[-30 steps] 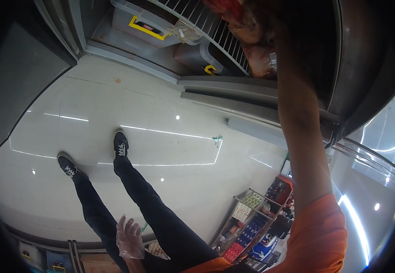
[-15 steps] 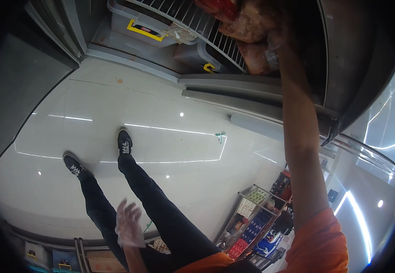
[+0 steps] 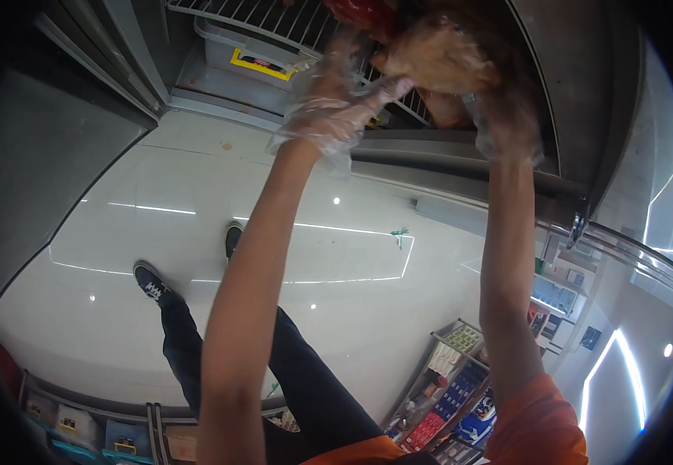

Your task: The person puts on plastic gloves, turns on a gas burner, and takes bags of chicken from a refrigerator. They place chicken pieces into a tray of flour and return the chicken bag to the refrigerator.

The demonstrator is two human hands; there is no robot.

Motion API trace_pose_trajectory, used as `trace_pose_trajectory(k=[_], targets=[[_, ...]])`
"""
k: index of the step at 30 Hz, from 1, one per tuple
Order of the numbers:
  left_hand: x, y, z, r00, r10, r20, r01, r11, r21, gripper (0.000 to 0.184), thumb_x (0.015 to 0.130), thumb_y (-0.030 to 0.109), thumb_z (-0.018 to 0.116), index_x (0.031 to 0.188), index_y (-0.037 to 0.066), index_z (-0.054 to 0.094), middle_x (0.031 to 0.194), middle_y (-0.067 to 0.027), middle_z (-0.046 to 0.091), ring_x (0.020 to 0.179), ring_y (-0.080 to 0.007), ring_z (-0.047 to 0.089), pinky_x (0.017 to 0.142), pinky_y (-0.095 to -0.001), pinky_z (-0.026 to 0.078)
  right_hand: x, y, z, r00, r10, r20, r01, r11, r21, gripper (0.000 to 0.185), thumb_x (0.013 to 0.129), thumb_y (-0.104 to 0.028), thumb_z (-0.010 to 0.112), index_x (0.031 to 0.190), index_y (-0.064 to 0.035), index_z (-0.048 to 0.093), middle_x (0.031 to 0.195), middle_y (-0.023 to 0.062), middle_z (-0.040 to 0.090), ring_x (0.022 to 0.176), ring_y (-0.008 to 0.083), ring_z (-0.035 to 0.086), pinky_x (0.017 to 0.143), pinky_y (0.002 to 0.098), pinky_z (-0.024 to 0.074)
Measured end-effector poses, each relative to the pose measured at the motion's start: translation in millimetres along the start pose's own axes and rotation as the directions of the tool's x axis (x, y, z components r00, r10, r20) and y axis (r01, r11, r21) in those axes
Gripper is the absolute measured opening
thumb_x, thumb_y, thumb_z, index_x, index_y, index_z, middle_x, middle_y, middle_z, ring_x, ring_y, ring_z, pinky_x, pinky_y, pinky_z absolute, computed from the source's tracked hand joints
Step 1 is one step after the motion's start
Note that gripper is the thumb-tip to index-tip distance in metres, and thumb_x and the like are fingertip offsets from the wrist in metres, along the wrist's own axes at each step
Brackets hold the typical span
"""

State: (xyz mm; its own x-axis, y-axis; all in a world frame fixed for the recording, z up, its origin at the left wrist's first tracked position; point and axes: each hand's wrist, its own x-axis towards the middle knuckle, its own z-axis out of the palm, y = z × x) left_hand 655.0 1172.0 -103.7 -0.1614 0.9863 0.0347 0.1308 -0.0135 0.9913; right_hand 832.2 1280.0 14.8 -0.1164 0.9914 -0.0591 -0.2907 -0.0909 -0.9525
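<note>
A clear plastic bag of pale brown, meat-like food (image 3: 445, 62) is at the wire rack (image 3: 263, 27) inside an open refrigerated cabinet. My right hand (image 3: 509, 120), in a clear plastic glove, grips the right side of this bag; its fingers are blurred and partly hidden. On the left, my left hand (image 3: 332, 112), also gloved, is open with fingers and thumb spread, the thumb tip close to the bag. A red bag (image 3: 367, 15) lies behind, at the top edge of the view. Another pale piece (image 3: 446, 108) shows below the gripped bag.
Under the rack sits a clear bin with a yellow-framed latch (image 3: 263, 66). The cabinet's sill (image 3: 421, 159) runs below my hands, and a grey door (image 3: 65, 178) stands at left. Shelves with packaged goods (image 3: 449, 387) are at lower right, and bins (image 3: 123, 438) at lower left.
My left hand has come up from beside my legs to the rack. The brown bag at my right hand has shifted and looks larger, and my right hand has come lower in view.
</note>
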Motion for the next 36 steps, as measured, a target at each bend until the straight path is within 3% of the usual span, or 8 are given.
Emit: trace_pose_trajectory(k=[4,6,13,20,27,30,33,36], targets=[[-44,-34,18,0.978,-0.201,0.057,0.13,0.371,-0.92,0.109,0.075,0.066,0.07,0.154,0.015,0.014,0.148,-0.0136,0.04,0.137,-0.0318,0.038,0.112,-0.0472,0.034,-59,8,24,0.998,0.058,-0.014,-0.057,0.995,0.08,0.055,0.09,-0.021,0.069,0.135,-0.0026,0.045,0.127,0.0135,0.058,0.107,0.0247,0.063,0.088,0.0349,0.0544],[-81,-33,13,0.937,-0.311,0.157,0.137,-0.085,-0.987,0.108,0.077,0.077,0.057,0.154,0.014,0.015,0.146,-0.0131,0.042,0.134,-0.0289,0.042,0.113,-0.0463,0.033,-92,18,39,0.993,0.113,-0.024,-0.11,0.987,0.121,0.056,0.089,-0.021,0.069,0.136,-0.0025,0.044,0.127,0.0136,0.058,0.107,0.0249,0.062,0.088,0.0351,0.0544],[-192,-7,-29,0.989,-0.086,-0.117,-0.145,-0.587,-0.797,0.094,0.087,0.076,0.038,0.146,0.004,0.027,0.141,-0.0112,0.044,0.132,-0.0229,0.042,0.112,-0.0363,0.034,-212,57,90,0.915,0.403,-0.004,-0.392,0.894,0.218,0.06,0.089,-0.022,0.07,0.139,-0.0022,0.043,0.13,0.0142,0.057,0.109,0.0256,0.062,0.089,0.0358,0.0543],[-284,75,-106,0.823,-0.549,-0.145,-0.413,-0.404,-0.816,0.049,0.086,0.037,0.066,0.126,0.014,0.051,0.14,-0.0107,0.045,0.132,-0.0333,0.04,0.112,-0.0514,0.035,-290,22,108,0.886,0.283,0.368,-0.252,0.959,-0.132,0.06,0.091,-0.024,0.067,0.14,-0.0024,0.041,0.129,0.0126,0.055,0.116,0.0249,0.058,0.097,0.04,0.0511],[-379,151,-170,0.64,-0.539,-0.547,-0.705,-0.13,-0.697,0.05,0.082,0.033,0.067,0.125,0.015,0.05,0.141,-0.0102,0.044,0.134,-0.0332,0.039,0.112,-0.0522,0.035,-309,-62,174,0.712,0.308,0.631,-0.282,0.948,-0.145,0.051,0.073,-0.01,0.076,0.119,-0.0049,0.057,0.122,0.0113,0.058,0.107,0.0258,0.056,0.094,0.0417,0.0451],[-426,184,-185,0.539,-0.542,-0.644,-0.776,-0.024,-0.63,0.054,0.084,0.044,0.065,0.125,0.014,0.049,0.136,-0.0112,0.045,0.132,-0.0318,0.039,0.112,-0.0504,0.035,-312,-93,203,0.559,0.077,0.826,0.209,0.951,-0.23,0.046,0.084,-0.028,0.073,0.118,-0.003,0.056,0.112,0.0128,0.063,0.105,0.0277,0.062,0.09,0.0439,0.0514],[-468,210,-191,0.451,-0.566,-0.69,-0.838,-0.002,-0.546,0.054,0.084,0.045,0.064,0.125,0.013,0.049,0.135,-0.0112,0.045,0.13,-0.0311,0.04,0.111,-0.0495,0.036,-324,-114,280,-0.073,-0.213,0.974,0.086,0.972,0.219,0.03,0.082,-0.028,0.076,0.098,-0.006,0.063,0.097,0.0116,0.067,0.101,0.0252,0.063,0.081,0.0433,0.0497],[-528,228,-198,0.411,-0.549,-0.728,-0.888,-0.061,-0.456,0.052,0.084,0.044,0.064,0.124,0.014,0.049,0.135,-0.0098,0.046,0.13,-0.0311,0.041,0.11,-0.0494,0.039,-396,-147,339,-0.421,-0.105,0.901,0.004,0.993,0.118,0.02,0.082,-0.027,0.075,0.088,-0.0096,0.067,0.099,0.0123,0.066,0.091,0.0266,0.064,0.082,0.0421,0.0469]])
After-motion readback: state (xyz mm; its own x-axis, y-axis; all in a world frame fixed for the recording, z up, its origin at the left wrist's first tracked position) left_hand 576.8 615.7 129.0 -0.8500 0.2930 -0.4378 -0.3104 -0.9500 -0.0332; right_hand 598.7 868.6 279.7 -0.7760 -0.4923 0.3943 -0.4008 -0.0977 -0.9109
